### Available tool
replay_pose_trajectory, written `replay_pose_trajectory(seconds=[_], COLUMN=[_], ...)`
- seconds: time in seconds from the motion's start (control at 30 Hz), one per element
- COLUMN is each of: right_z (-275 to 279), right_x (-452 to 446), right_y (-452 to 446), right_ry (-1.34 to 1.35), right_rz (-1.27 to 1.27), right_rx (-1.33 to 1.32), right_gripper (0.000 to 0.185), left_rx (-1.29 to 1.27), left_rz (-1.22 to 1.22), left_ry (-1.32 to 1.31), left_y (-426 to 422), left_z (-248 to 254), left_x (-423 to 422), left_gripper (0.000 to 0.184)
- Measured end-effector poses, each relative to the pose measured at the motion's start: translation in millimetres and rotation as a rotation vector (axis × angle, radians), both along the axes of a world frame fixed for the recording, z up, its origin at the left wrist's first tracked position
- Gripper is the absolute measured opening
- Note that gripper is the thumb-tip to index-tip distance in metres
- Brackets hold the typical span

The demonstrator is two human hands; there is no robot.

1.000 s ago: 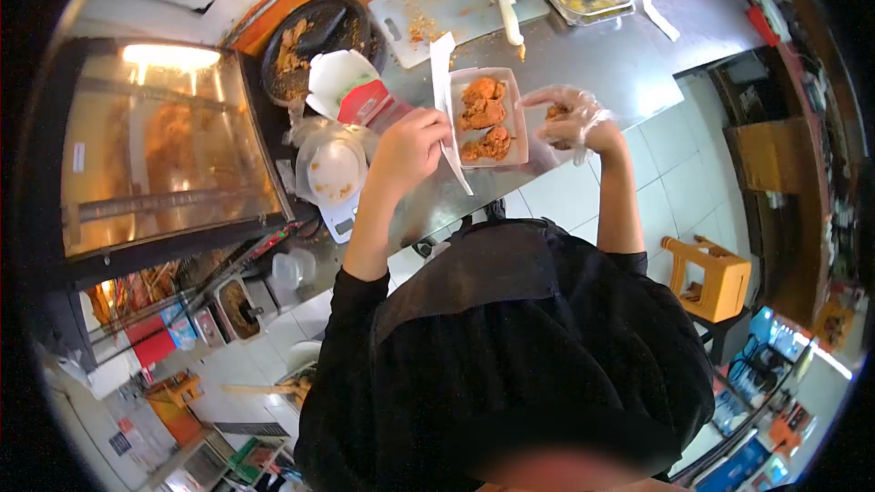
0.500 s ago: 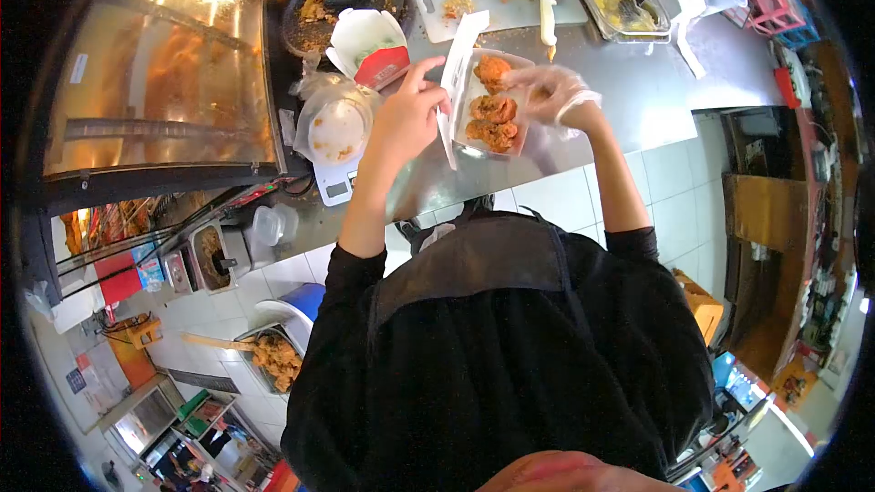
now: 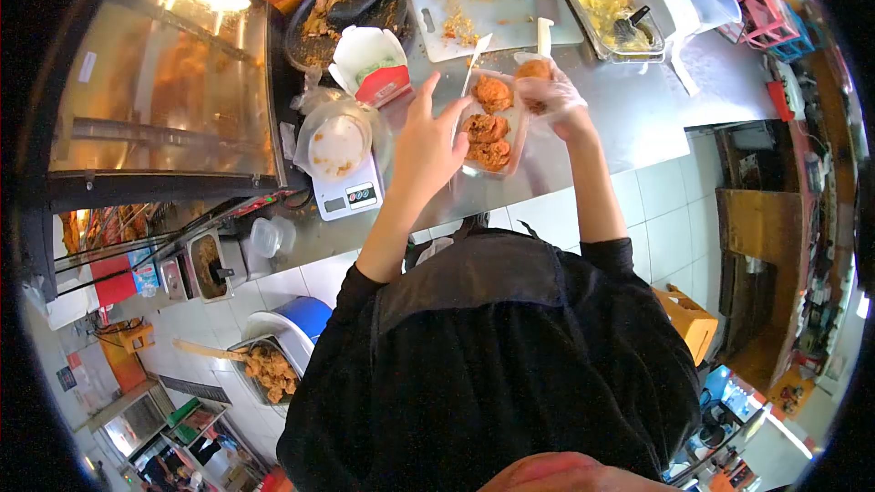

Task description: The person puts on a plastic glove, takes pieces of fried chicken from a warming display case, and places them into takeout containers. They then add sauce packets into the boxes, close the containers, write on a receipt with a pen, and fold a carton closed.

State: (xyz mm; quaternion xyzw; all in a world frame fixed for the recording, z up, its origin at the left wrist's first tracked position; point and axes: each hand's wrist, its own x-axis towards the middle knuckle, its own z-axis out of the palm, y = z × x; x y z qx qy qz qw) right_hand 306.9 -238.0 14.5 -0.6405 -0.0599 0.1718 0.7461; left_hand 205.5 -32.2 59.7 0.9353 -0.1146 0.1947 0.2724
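Note:
A white takeaway box (image 3: 518,148) lies open on the steel counter, with three pieces of fried chicken (image 3: 488,128) in a row inside. Its raised lid (image 3: 479,51) appears edge-on along the left side. My bare left hand (image 3: 424,148) is beside this lid, thumb and forefinger spread apart, the thumb close to or touching it. Over the box's right edge is my right hand (image 3: 558,102) in a clear plastic glove. Its fingers curl around something orange-brown that the glove partly covers; I cannot make out what it is.
Left of the box stand a red-and-white food carton (image 3: 383,84) and a scale (image 3: 351,199) bearing a crumb-specked plastic container (image 3: 339,141). Behind are a dark round tray (image 3: 305,36), a cutting board (image 3: 506,9), a knife handle (image 3: 544,35) and a yellow-filled metal tray (image 3: 602,0).
My right hand has drawn back from the chicken toward the box's right edge, fingers now curled. My left hand has shifted slightly right and down, thumb and forefinger wider. The view has shifted slightly.

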Motion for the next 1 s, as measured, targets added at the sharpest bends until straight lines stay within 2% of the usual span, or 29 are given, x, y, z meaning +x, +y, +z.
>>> replay_pose_trajectory(seconds=[0.03,0.07,0.17,0.2,0.3,0.33,0.43,0.47,0.57,0.63,0.7,0.83,0.9,0.97,1.0], right_z=[2,0,1,-19,-15,20,-10,-6,-36,-50,-34,-86,-150,-158,-139], right_x=[2,13,13,11,-3,-7,-38,-43,-31,-18,-17,-9,11,18,16], right_y=[6,11,39,41,42,56,89,100,101,105,110,106,97,89,85], right_ry=[-0.203,-0.379,-0.647,-0.795,-1.070,-0.920,-0.665,-0.645,-0.956,-0.862,-0.766,-0.718,-0.673,-0.650,-0.648], right_rz=[-0.021,0.081,0.321,0.205,-0.020,0.350,0.570,0.594,0.700,0.785,0.862,0.754,0.788,0.847,0.888], right_rx=[-0.352,-0.761,-1.329,-1.389,-1.212,-1.424,-1.565,-1.607,-1.669,-1.673,-1.640,-1.702,-1.611,-1.572,-1.582], right_gripper=[0.060,0.067,0.063,0.060,0.052,0.046,0.036,0.034,0.031,0.036,0.038,0.035,0.035,0.034,0.034], left_rx=[-0.039,-0.078,-0.173,-0.176,-0.193,-0.201,-0.192,-0.187,-0.187,-0.205,-0.209,-0.214,-0.217,-0.231,-0.237], left_rz=[-0.002,-0.006,-0.031,-0.035,-0.044,-0.050,-0.046,-0.042,-0.066,-0.068,-0.083,-0.109,-0.096,-0.070,-0.077], left_ry=[0.114,0.228,0.258,0.252,0.246,0.255,0.304,0.311,0.284,0.299,0.293,0.256,0.251,0.254,0.247], left_y=[3,6,16,18,24,24,22,23,26,28,30,26,24,23,23], left_z=[-9,-16,-28,-29,-28,-28,-25,-24,-27,-29,-32,-47,-48,-49,-48], left_x=[-1,-3,5,4,4,4,2,4,6,5,6,9,11,10,10], left_gripper=[0.044,0.047,0.052,0.052,0.054,0.054,0.054,0.055,0.055,0.055,0.055,0.056,0.057,0.058,0.058])
